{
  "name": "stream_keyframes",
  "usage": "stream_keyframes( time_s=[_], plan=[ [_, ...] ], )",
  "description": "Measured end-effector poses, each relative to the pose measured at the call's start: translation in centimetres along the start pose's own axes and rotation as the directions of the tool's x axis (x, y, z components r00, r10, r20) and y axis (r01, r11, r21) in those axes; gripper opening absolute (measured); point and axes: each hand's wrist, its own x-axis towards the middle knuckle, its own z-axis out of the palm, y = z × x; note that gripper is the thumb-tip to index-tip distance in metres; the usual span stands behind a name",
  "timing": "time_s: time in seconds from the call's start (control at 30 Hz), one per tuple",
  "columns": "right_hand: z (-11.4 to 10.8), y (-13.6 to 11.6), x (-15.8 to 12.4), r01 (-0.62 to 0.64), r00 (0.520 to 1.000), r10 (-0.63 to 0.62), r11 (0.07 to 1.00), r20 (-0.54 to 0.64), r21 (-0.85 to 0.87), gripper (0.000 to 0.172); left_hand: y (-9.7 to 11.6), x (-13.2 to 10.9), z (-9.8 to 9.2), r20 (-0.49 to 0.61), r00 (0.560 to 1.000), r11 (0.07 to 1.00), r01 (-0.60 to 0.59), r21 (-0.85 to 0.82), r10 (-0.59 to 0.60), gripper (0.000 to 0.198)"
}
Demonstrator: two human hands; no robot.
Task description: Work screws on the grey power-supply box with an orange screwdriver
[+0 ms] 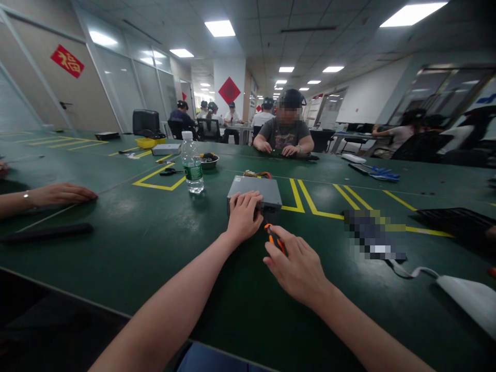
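A grey metal computer power supply [254, 187] lies flat on the green table, with a bundle of coloured wires [259, 174] behind it. My left hand [245, 214] grips its near left part, fingers over the top edge and thumb at the front face. In my right hand [296, 263] is an orange-and-black screwdriver [275, 239], its handle held between thumb and fingers. The screwdriver points at the near face of the power supply, close to the right of my left hand. Whether its tip touches a screw is too small to tell.
Left of the power supply stands a water bottle [192, 165], with a metal bowl [209, 160] behind it. A co-worker's hand [72, 194] rests at the left near a dark bar [48, 232]. Another person [284, 129] sits opposite. A blurred-out object [370, 235] and white strap lie right.
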Motion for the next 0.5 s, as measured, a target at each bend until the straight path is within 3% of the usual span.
stream_keyframes(
  time_s=[0.13, 0.27, 0.43, 0.5],
  plan=[
    [0.0, -1.0, -0.1, -0.033, 0.997, 0.031, 0.999, 0.071, 0.031, 0.026, -0.1, 0.0, 0.0, 0.0, 1.0, 1.0, -0.01, -0.005, 0.01, 0.035],
    [0.6, -0.8, -0.2, 0.034, 0.997, -0.034, 0.999, 0.065, 0.002, 0.032, -0.2, 0.0, 0.0, 0.007, 1.0, 1.0, -0.017, -0.002, 0.017, 0.037],
    [0.9, -0.4, -0.2, 0.09, 0.996, -0.091, 0.992, 0.007, 0.09, 0.018, -0.2, -0.1, -0.1, 0.017, 1.0, 1.0, -0.022, 0.001, 0.022, 0.036],
    [0.7, -0.5, -0.3, 0.063, 0.998, -0.066, 0.989, 0.017, 0.135, 0.021, -0.2, -0.1, -0.2, 0.018, 1.0, 1.0, -0.023, 0.0, 0.023, 0.036]
  ],
)
